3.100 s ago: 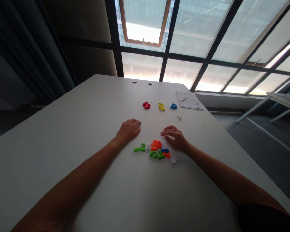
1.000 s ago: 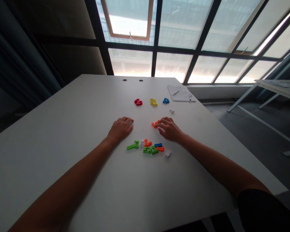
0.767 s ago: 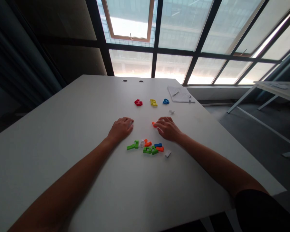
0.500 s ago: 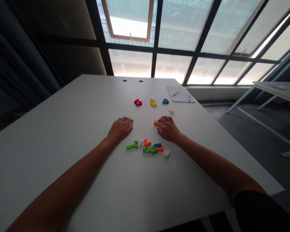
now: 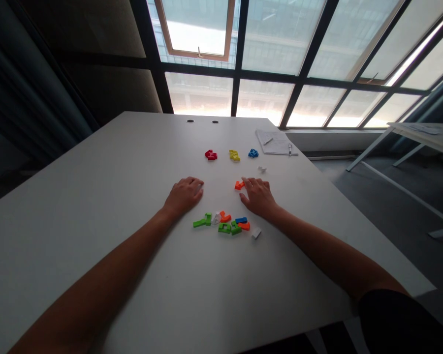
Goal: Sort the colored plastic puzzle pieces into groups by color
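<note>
My right hand point(image 5: 257, 197) rests palm down on the white table point(image 5: 133, 147), holding nothing, its fingers spread. Just left of its fingertips, and barely apart from them, lies a small orange interlocking plastic piece point(image 5: 239, 185). My left hand point(image 5: 184, 195) lies palm down, loosely curled and empty, left of that piece. Below and between my hands is a loose group of green, white, orange and blue pieces point(image 5: 224, 224). A red piece point(image 5: 211, 155), a yellow piece point(image 5: 234, 156) and a blue piece point(image 5: 253, 153) sit apart near the far side.
A small white piece point(image 5: 262, 169) lies near the far pieces, and another point(image 5: 256, 233) sits beside the group. Papers point(image 5: 273, 142) and a pen point(image 5: 290, 150) lie at the far right corner. Two round holes mark the far edge, with large windows beyond.
The orange piece now lies up and away from the group. My right fingers have lifted off it and drawn slightly to the right. My left hand has barely moved.
</note>
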